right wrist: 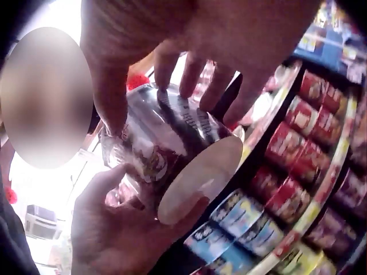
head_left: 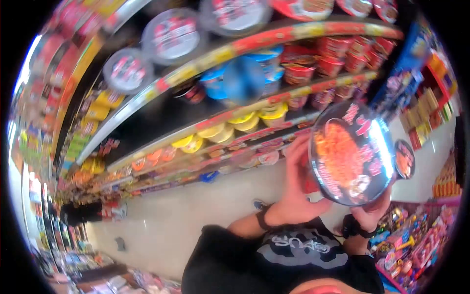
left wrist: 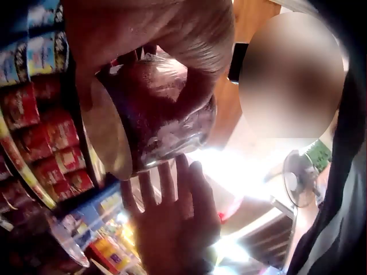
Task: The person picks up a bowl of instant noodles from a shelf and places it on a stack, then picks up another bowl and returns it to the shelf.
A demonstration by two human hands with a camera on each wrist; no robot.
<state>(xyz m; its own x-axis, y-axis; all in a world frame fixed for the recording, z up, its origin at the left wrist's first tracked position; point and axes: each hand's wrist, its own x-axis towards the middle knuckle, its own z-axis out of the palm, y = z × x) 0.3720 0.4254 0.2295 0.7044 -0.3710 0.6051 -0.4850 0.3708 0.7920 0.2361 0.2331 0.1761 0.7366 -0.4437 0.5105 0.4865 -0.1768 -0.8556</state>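
A large black instant noodle bowl [head_left: 350,157], its lid printed with orange noodles, is tilted up in front of the chest. My left hand [head_left: 298,196] grips it by the side, fingers and thumb curled round the wall. In the right wrist view the left hand [right wrist: 123,223] shows at the pale base, with the thumb along its edge. My right hand [head_left: 374,213] is at the bowl's other side. The left wrist view shows the right hand [left wrist: 172,220] with fairly straight fingers, fingertips right at the wall of the bowl [left wrist: 172,126].
Curved shelves carry blue cups [head_left: 213,83], red cups [head_left: 298,71], yellow-lidded cups [head_left: 274,112] and big clear-lidded tubs [head_left: 176,34]. A second dark bowl [head_left: 405,159] is beyond the held one. Small colourful goods [head_left: 411,245] fill a bin at right. A person [head_left: 83,213] is down the aisle.
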